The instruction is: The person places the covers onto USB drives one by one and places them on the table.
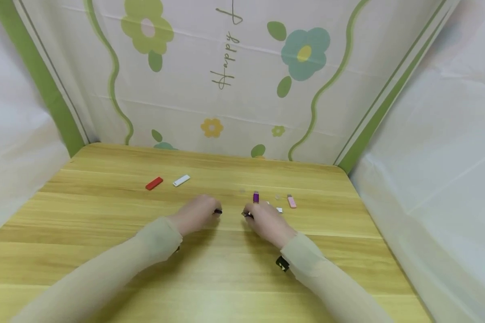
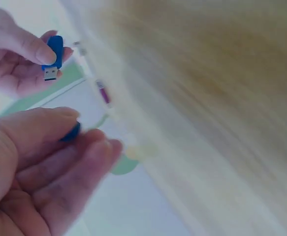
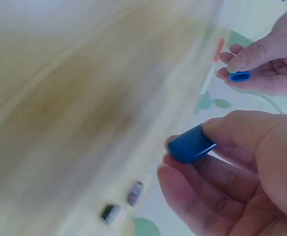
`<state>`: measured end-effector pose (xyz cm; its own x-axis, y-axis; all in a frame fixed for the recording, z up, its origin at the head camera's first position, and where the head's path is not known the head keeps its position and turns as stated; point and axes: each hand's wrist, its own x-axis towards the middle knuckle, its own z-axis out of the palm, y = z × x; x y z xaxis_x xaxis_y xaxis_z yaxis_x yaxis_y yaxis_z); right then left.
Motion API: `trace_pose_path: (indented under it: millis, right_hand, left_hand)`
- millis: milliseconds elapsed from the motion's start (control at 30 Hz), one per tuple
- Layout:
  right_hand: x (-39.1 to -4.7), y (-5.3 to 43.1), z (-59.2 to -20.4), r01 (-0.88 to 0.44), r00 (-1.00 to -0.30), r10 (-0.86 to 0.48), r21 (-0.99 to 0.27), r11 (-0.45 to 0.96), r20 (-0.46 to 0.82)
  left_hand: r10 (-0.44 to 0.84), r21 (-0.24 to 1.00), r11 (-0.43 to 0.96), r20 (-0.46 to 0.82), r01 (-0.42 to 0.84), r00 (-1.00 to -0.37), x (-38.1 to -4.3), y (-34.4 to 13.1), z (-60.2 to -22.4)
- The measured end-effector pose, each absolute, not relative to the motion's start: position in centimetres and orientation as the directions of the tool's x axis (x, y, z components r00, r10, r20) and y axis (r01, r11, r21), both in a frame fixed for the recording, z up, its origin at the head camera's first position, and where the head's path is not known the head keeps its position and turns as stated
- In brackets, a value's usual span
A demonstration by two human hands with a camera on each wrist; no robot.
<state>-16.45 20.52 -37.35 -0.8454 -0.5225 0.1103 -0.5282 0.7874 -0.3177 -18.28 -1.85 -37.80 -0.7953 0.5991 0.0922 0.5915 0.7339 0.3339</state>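
Between thumb and fingers, my left hand (image 1: 197, 212) pinches a small blue cap (image 3: 239, 76), its hollow end showing in the right wrist view. My right hand (image 1: 270, 221) pinches a blue USB flash drive (image 3: 190, 144). Its bare metal plug (image 2: 50, 73) shows in the left wrist view. The cap and the drive are apart, with a short gap between the two hands just over the table. In the head view both pieces look dark and are mostly covered by the fingers. A purple USB stick (image 1: 256, 197) lies just beyond my right hand.
On the wooden table (image 1: 210, 282), a red stick (image 1: 154, 183) and a white stick (image 1: 181, 180) lie at back left. A pink USB stick (image 1: 292, 201) and a small white piece (image 1: 279, 210) lie at right. A flower-printed cloth (image 1: 178, 98) hangs behind the table.
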Motion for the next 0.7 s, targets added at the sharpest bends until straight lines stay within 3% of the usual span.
trace_pose_path:
  millis: [400, 700]
  right_hand:
    - [-11.9, 22.7, -33.7, -0.743, -0.652, -0.576, -0.265, 0.615, 0.493]
    - [-9.4, 22.6, -32.4, -0.825, -0.55, -0.575, -0.287, 0.488, 0.605]
  left_hand:
    - [0.674, 0.363, 0.522, 0.38, 0.772, -0.634, -14.2, -4.8, -34.1]
    - [0.676, 0.32, 0.424, 0.51, 0.847, -0.531, -11.5, -5.2, -33.1]
